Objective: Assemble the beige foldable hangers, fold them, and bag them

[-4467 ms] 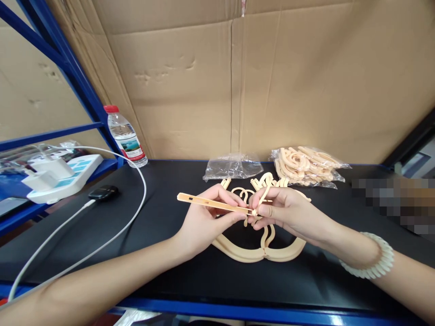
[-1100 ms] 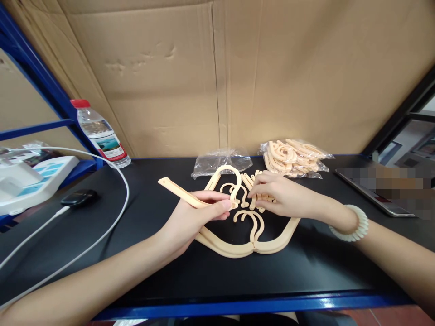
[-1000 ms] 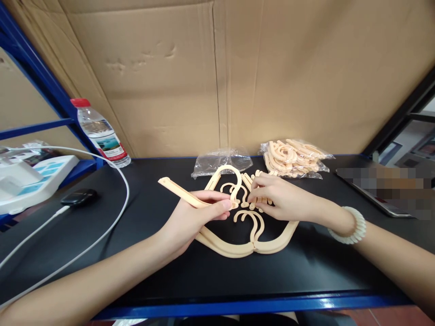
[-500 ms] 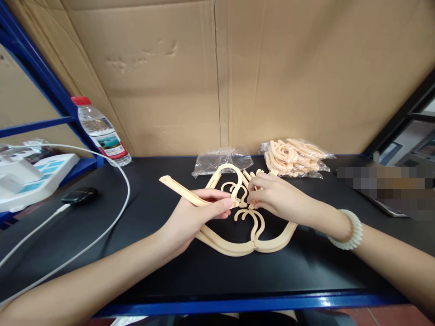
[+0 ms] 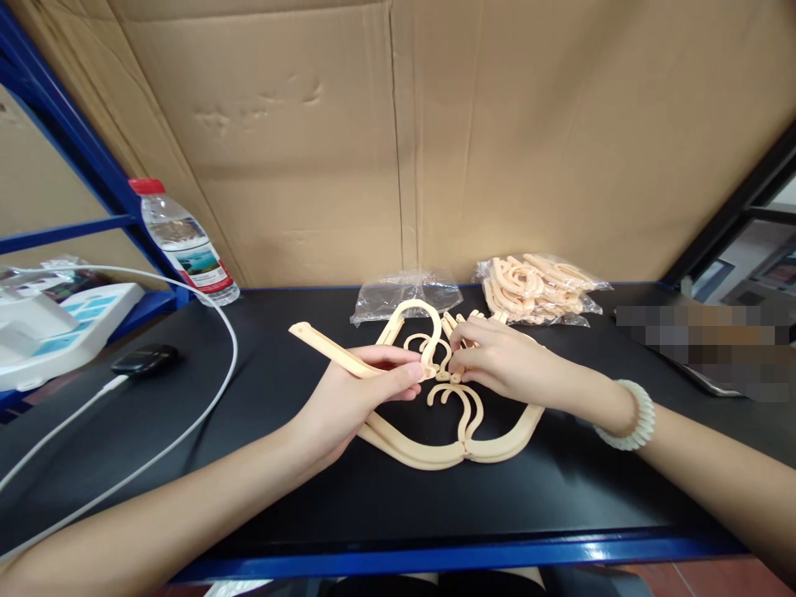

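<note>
In my left hand (image 5: 357, 396) a cream folding-hanger arm (image 5: 320, 342) and a curved hanger hook (image 5: 418, 307) are pinched together between thumb and fingers; the arm sticks out to the upper left. My right hand (image 5: 501, 358) is closed just to the right of it, fingertips on the rounded end of another hanger arm (image 5: 456, 378), mostly covered by the hand. Below both hands lie cream hangers (image 5: 414, 454), their hooks (image 5: 476, 410) curling up towards the middle. More hooks and arm pieces sit behind, partly hidden by my hands.
A clear plastic bag (image 5: 404, 300) and a bag of hanger parts (image 5: 538, 286) lie at the back of the black table (image 5: 261, 506). On the left are a water bottle (image 5: 190, 245), a white cable (image 5: 233, 348) and a black device (image 5: 146, 358). Cardboard (image 5: 298, 149) stands behind.
My right hand has shifted slightly left, bringing the piece at its fingertips closer to my left hand. The left hand keeps its hold nearly unmoved.
</note>
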### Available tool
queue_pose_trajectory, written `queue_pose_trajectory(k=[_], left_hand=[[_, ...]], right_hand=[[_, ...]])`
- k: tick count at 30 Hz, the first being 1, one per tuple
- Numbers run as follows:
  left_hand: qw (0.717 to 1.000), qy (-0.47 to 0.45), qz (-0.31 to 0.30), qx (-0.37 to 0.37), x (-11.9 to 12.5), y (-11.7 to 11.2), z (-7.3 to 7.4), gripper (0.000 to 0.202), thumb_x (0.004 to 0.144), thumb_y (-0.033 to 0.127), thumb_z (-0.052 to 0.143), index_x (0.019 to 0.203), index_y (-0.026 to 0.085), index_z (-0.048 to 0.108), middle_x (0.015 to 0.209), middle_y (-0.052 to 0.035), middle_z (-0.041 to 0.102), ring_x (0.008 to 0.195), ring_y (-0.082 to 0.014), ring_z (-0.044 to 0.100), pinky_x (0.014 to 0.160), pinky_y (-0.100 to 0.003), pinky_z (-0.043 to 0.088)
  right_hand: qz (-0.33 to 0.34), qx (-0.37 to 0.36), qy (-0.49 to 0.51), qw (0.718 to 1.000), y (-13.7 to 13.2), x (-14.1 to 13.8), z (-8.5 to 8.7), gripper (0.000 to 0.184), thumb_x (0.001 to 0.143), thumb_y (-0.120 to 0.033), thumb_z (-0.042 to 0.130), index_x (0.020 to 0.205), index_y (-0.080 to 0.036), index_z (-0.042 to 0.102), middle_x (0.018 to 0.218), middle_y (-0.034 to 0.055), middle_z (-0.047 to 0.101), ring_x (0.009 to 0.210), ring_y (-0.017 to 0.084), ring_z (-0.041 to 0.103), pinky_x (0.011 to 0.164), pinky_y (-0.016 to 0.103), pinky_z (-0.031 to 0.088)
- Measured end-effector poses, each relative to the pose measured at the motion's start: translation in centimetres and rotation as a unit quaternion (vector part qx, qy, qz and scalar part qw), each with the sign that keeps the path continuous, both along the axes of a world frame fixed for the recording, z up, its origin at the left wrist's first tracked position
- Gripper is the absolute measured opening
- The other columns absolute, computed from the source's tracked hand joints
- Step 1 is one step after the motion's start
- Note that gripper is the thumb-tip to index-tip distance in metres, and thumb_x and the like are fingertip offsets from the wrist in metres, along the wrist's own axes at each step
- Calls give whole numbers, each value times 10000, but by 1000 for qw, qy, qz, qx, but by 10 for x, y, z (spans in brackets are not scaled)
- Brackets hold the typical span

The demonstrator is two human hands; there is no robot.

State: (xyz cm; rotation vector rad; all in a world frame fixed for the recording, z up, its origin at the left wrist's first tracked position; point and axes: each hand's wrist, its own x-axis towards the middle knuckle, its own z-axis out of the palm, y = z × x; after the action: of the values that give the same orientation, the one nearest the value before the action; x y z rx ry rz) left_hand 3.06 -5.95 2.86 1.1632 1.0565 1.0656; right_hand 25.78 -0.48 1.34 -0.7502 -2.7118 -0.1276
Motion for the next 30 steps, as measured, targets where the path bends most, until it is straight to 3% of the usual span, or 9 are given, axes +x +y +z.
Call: queue_pose_trajectory(k=[5, 8, 14, 17, 20, 23, 27, 30], left_hand=[[1000, -4, 2, 6, 1, -1, 0, 176, 666, 249, 835, 801, 152, 778, 777, -38, 714, 710, -113, 634, 650, -185, 546], [1000, -5, 9, 1, 1, -2, 2, 184, 647, 255, 847, 786, 153, 781, 773, -43, 720, 701, -120, 638, 649, -200, 553], [1000, -5, 12, -5, 1, 1, 1, 194, 640, 278, 858, 786, 173, 786, 789, -31, 735, 693, -96, 644, 628, -151, 544], [1000, -6, 16, -7, 2, 2, 1, 203, 631, 284, 866, 784, 178, 786, 780, -27, 737, 683, -94, 650, 624, -145, 547], [1000, -11, 19, -4, 2, 1, 1, 200, 623, 282, 871, 770, 176, 786, 766, -26, 735, 676, -93, 650, 619, -143, 548], [1000, -11, 20, -7, 2, 0, 2, 196, 628, 283, 869, 768, 175, 786, 781, -28, 738, 680, -91, 650, 624, -140, 547], [1000, -11, 20, -8, 1, -2, 1, 205, 627, 284, 871, 779, 176, 785, 781, -27, 740, 677, -91, 652, 632, -143, 550], [1000, -13, 19, -6, 1, -1, 0, 217, 621, 288, 874, 783, 175, 784, 778, -29, 741, 677, -92, 650, 631, -144, 551]], right_hand=[[-9, 40, 22, 999, 0, 1, 3, 173, 934, -166, 506, 901, -186, 674, 920, 64, 523, 804, 182, 462, 696, 312, 402], [-33, 24, 82, 996, -1, 2, 8, 183, 949, -195, 470, 970, -193, 652, 909, 58, 478, 776, 176, 461, 653, 304, 419], [-50, -23, 263, 963, 1, 2, 14, 181, 962, -190, 442, 995, -211, 619, 1051, 93, 514, 990, 219, 535, 799, 371, 484], [-80, -82, 360, 926, 2, 3, 17, 155, 950, -224, 474, 987, -210, 623, 1070, 89, 556, 973, 210, 565, 706, 325, 501], [-115, -184, 422, 880, -1, 3, 22, 161, 939, -302, 515, 1005, -209, 628, 801, 16, 567, 647, 130, 553, 527, 263, 450], [-94, -283, 483, 823, -6, 1, 27, 199, 924, -376, 550, 1007, -205, 607, 534, -80, 450, 451, 91, 466, 457, 239, 408], [-68, -383, 543, 744, -11, -2, 31, 243, 909, -409, 577, 1022, -194, 574, 452, -89, 515, 479, 120, 609, 484, 222, 445], [-59, -424, 564, 707, -12, -2, 32, 269, 901, -417, 592, 1050, -194, 572, 613, -18, 682, 603, 143, 698, 509, 206, 478]])
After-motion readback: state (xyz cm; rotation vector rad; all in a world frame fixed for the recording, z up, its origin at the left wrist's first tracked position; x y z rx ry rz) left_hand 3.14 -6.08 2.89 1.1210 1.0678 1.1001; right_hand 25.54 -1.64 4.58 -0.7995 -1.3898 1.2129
